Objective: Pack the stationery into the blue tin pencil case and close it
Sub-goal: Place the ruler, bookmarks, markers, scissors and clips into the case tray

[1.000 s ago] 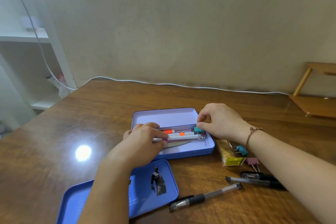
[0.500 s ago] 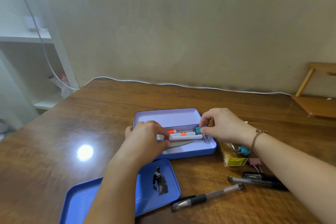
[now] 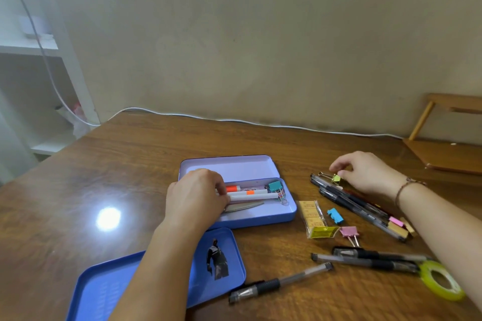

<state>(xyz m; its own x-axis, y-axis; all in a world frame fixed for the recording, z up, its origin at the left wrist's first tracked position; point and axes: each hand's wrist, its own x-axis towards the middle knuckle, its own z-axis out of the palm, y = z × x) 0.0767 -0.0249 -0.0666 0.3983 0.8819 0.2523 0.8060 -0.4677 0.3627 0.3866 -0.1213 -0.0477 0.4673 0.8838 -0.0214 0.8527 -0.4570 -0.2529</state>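
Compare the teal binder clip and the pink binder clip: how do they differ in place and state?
The teal binder clip lies inside the blue tin, at its right end beside the markers; the pink binder clip lies on the bare table, right of the tin. So the teal one is packed, the pink one is not yet. The pink clip's wire handles point toward the camera; the teal clip's handles are hard to make out. Neither is held by a hand.

Left hand [image 3: 197, 197] hides the left ends of the markers [image 3: 254, 194] and the tin [image 3: 260, 219]; lid [image 3: 104, 289] cut by the near edge and crossed by the forearm; its figure print [image 3: 217, 259] blurred; right forearm hides the far pens' [image 3: 349, 198] right ends.
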